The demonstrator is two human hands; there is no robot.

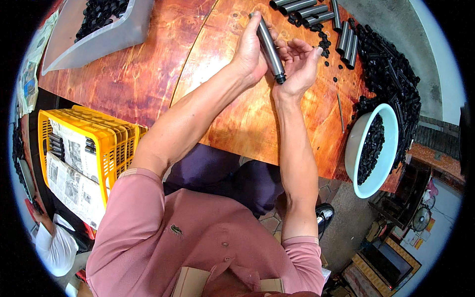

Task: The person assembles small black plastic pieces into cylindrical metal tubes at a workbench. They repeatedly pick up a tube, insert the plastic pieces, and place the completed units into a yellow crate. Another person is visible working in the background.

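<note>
A dark, shiny metal tube [269, 45] with a black fitting at its lower end slants between my two hands over the wooden table. My left hand [249, 54] is closed on the tube from the left, its thumb near the upper end. Half open, my right hand [300, 67] lies to the right of it with its palm turned up and fingers curled but apart. The tube's black end is close against the heel of that palm. Part of my left fingers is hidden behind the tube.
More metal tubes [319, 19] and small black caps [324, 44] lie at the far right, beside a heap of black parts [391, 64]. A thin rod [340, 113] lies near a pale blue basin [352, 148]. Left are a translucent bin [99, 49] and a yellow crate [106, 148].
</note>
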